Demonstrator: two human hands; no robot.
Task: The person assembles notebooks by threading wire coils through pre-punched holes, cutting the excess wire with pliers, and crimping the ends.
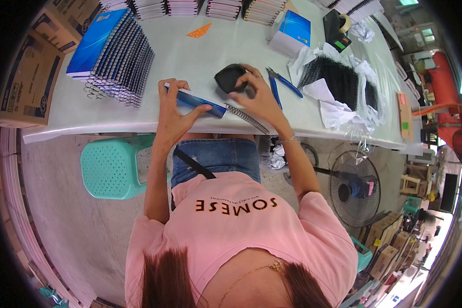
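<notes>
My left hand grips a narrow blue-covered notebook near the table's front edge, thumb on the near side and fingers on the far side. From the notebook's right end a dark spiral binding coil runs toward the table edge, below my right hand. My right hand curls around the right side of a black rounded block, thumb low and fingers above. Whether the thumb also touches the coil is hard to tell. Blue-handled pliers lie just right of that hand.
At left stands a stack of blue spiral notebooks beside cardboard boxes. An orange triangle and a blue-topped stack lie farther back. Black coils rest on crumpled paper at right, near a tape dispenser. A green stool and fan stand below.
</notes>
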